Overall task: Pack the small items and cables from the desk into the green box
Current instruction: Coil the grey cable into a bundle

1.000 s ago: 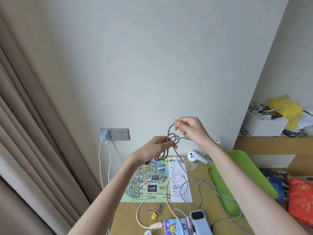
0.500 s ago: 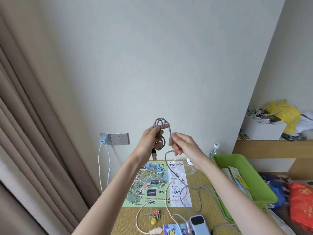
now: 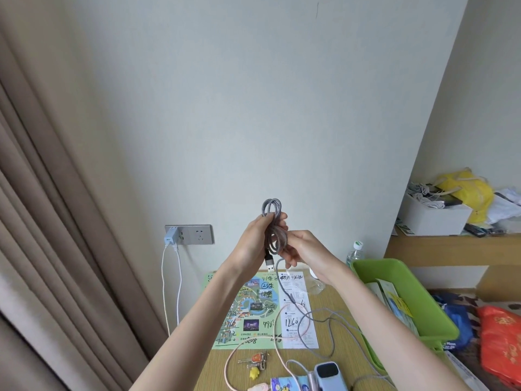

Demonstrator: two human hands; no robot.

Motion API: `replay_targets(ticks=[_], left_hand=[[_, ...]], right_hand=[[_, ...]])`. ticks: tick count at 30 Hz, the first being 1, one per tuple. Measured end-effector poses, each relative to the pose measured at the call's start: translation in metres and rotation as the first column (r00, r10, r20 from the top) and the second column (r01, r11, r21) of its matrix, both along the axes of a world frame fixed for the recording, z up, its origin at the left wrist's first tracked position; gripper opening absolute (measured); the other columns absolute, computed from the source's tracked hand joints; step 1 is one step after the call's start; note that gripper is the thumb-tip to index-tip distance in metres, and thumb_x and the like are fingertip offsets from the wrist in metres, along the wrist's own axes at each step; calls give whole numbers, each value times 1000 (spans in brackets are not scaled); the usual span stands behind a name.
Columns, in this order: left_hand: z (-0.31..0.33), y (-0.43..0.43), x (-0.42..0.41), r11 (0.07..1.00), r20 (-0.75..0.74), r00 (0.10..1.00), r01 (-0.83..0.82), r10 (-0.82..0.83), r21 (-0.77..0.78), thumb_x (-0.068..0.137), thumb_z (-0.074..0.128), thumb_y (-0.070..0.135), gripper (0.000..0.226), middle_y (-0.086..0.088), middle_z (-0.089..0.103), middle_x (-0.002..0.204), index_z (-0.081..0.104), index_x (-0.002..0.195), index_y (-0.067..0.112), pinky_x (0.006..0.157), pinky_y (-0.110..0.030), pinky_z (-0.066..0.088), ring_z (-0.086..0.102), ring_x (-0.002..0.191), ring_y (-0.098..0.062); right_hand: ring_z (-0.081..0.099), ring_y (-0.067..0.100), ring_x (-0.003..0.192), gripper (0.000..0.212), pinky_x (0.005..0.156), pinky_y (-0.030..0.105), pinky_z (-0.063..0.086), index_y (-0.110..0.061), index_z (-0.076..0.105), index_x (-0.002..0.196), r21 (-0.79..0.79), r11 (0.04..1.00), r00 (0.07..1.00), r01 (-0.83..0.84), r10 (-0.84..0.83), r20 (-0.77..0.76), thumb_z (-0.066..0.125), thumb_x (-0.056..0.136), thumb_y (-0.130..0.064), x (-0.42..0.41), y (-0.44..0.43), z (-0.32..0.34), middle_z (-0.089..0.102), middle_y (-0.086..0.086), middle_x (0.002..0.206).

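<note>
Raised above the desk, my left hand (image 3: 253,246) grips a coil of grey braided cable (image 3: 273,213), its USB plug hanging below the fist. My right hand (image 3: 304,249) is closed on the same cable just beside the coil. The loose tail of the cable runs down onto the desk and curls over the papers. The green box (image 3: 439,331) stands at the right of the desk with leaflets inside. A pink cable (image 3: 229,365), keys (image 3: 255,359) and a small light-blue device (image 3: 327,375) lie at the front.
A colourful map (image 3: 248,311) and a printed sheet (image 3: 296,306) lie on the wooden desk (image 3: 338,334). A wall socket (image 3: 194,234) holds a blue charger with white leads. A water bottle (image 3: 355,251) stands behind the box. A shelf at right carries a white box and yellow bag.
My hands came together higher up: the left lifted the coil, the right dropped from above to beside it and added another loop. The view tilted, showing more of the green box.
</note>
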State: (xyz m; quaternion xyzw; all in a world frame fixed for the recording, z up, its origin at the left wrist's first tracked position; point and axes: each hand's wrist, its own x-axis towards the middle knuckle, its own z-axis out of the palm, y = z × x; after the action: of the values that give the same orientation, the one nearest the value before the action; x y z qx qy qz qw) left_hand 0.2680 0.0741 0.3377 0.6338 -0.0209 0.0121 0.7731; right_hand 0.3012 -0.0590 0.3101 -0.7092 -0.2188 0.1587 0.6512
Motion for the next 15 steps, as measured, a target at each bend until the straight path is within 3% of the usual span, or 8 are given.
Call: replay_targets(ticks=[3, 6, 10, 13, 15], left_hand=[[3, 0, 1, 997, 39, 997, -69, 68, 23, 104, 36, 26, 30, 4, 48, 76, 63, 98, 15, 50, -23, 38, 51, 54, -5], [8, 9, 2, 988, 80, 985, -156, 153, 22, 105, 35, 26, 31, 4, 44, 77, 64, 99, 18, 52, -15, 38, 44, 56, -4], [13, 28, 2, 970, 93, 966, -241, 242, -17, 105, 35, 24, 29, 4, 37, 76, 63, 104, 16, 48, -15, 31, 31, 54, -7], [14, 42, 2, 956, 91, 954, -277, 286, -96, 106, 35, 20, 28, 3, 32, 73, 61, 107, 10, 42, -14, 23, 23, 46, -4], [12, 50, -1, 944, 116, 938, -330, 327, 13, 106, 35, 20, 30, 0, 32, 70, 61, 110, 7, 44, -16, 26, 26, 44, -5]], right_hand=[[41, 11, 45, 39, 62, 27, 47, -16, 60, 62, -49, 999, 999, 5, -3, 37, 50, 98, -27, 1, 0, -2, 49, 3, 56], [45, 11, 50, 43, 70, 26, 43, -14, 60, 63, -110, 993, 997, 30, -22, 70, 54, 96, -41, 1, -5, -3, 51, 4, 58], [46, 15, 60, 44, 82, 30, 39, -16, 58, 58, -194, 977, 987, 91, -63, 146, 61, 91, -44, 4, -12, -4, 49, 3, 53], [41, 13, 57, 44, 76, 34, 37, -17, 52, 54, -182, 978, 986, 106, -80, 145, 65, 89, -41, 4, -14, -5, 45, 1, 53], [40, 9, 50, 43, 74, 34, 40, -17, 49, 55, -163, 983, 990, 80, -60, 125, 65, 90, -37, 3, -13, -4, 43, -7, 49]])
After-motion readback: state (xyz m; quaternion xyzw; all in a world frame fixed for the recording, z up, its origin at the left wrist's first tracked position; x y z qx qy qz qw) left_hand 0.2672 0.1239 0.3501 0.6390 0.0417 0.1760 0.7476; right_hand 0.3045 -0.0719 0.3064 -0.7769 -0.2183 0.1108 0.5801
